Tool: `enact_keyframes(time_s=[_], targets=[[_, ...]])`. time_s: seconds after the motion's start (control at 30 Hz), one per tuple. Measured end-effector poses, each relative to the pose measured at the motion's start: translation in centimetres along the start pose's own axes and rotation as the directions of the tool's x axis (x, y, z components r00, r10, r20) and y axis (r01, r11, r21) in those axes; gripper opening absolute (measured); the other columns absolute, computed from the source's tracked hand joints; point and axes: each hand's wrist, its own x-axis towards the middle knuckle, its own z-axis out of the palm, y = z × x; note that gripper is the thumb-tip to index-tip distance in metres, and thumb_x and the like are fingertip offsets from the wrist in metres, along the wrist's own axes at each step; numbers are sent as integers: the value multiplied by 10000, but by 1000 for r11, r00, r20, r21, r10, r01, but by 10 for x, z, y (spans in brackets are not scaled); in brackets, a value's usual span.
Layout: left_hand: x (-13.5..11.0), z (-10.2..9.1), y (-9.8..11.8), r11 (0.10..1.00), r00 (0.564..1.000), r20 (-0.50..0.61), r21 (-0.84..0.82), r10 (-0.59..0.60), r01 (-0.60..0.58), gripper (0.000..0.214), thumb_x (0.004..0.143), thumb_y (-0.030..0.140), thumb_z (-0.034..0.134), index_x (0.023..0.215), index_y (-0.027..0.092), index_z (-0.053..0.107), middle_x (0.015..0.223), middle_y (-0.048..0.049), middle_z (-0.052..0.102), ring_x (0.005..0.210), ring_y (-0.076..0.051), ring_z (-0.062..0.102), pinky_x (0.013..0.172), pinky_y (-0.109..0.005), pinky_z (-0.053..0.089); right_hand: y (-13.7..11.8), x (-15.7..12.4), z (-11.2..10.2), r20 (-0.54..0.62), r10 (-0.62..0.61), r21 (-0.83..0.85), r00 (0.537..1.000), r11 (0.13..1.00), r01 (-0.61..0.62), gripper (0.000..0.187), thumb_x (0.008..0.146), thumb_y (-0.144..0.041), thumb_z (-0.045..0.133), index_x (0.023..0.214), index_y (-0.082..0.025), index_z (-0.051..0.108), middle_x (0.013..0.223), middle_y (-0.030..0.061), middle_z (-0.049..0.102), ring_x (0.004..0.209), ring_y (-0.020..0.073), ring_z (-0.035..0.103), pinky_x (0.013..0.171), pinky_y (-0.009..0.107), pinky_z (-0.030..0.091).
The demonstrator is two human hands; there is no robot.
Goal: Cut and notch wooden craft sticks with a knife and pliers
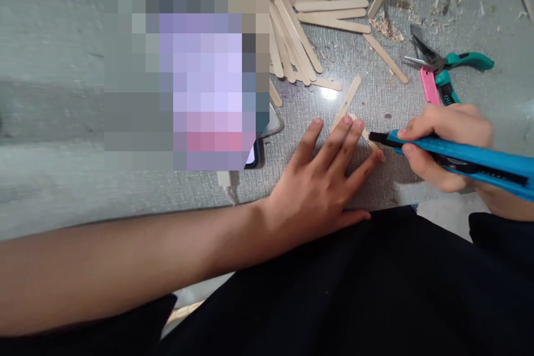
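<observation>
My left hand (321,183) lies flat on the table with its fingers spread. Two of its fingertips press on a small wooden craft stick (364,130), and a third touches the stick's near end. In my right hand (446,128) is a blue utility knife (488,160), gripped along its body. The knife's black tip meets the stick between my left fingers; whether it cuts in cannot be made out. Another craft stick (352,93) slants out beyond the left fingertips, its near end partly hidden by them.
Green-handled pliers (469,60) lie beyond my right hand, beside a pink piece (429,86). A pile of craft sticks (298,36) spreads at the back, with wood shavings (387,28) nearby. A phone (251,154), mostly blurred out, has a white cable (224,179).
</observation>
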Motion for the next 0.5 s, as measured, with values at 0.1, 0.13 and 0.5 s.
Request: enact_keyframes(time_s=[0.1,0.13,0.5], targets=[[1,0,0,1000,1000,-5,4,9,-9,1303,870,852,938,1842,152,427,1926,-361,399,1810,-545,423,1469,-749,320,10,0,3,-70,-73,39,995,996,75,88,985,-276,809,989,-341,749,678,-57,700,492,166,567,462,375,409],[1,-1,0,1000,1000,-4,4,10,-10,1308,863,852,944,1842,156,426,1929,-358,395,1814,-541,419,1470,-746,321,14,-1,4,-93,-48,69,994,996,55,55,1006,-304,812,1000,-336,767,704,-52,721,509,164,592,472,369,419],[2,-3,-2,999,1000,12,29,28,-28,1359,844,877,945,1842,133,399,1908,-389,409,1806,-548,430,1465,-746,344,27,-1,10,-185,181,293,966,948,-122,133,1002,-395,934,953,-305,849,756,-34,793,562,150,653,543,355,501]])
